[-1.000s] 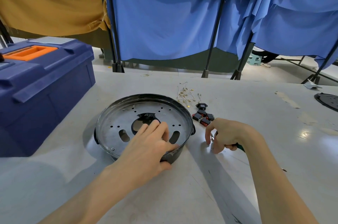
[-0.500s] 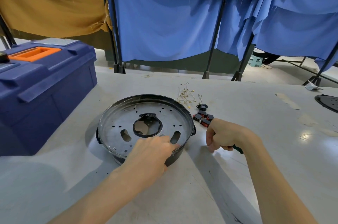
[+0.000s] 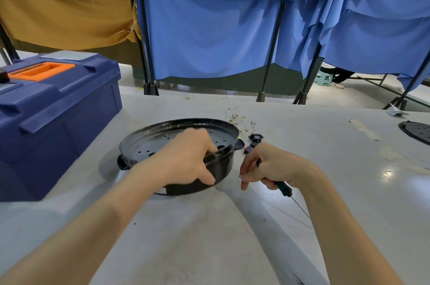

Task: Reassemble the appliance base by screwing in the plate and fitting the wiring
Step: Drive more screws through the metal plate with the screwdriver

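Pale grey worktop up close, scuffed, with glare off to the right. Both bare forearms reach in from the bottom edge.

Right hand: fingers curled round a screwdriver. The dark handle sticks out below the palm and the thin shaft angles back towards the near right. Whether the tip touches the worktop, I cannot tell.

Left hand, just beside it, is clamped on the base. The thumb presses the black outer wall and the fingers hook over the near rim. The round base looks tipped, near side up, at the middle of the worktop. The perforated plate lies inside, partly hidden by the hand.

Just past the base on the right is a black and red connector. Beyond that lies a scatter of small pale bits, too small to name.

Over on the left, a big blue toolbox with an orange handle stands on the worktop, apart from the base. At the far right edge sits a dark disc, cut off by the frame.

Behind it all, blue curtains hang on black poles, with tan cloth at the left. A small stool shows on the floor under the curtains.
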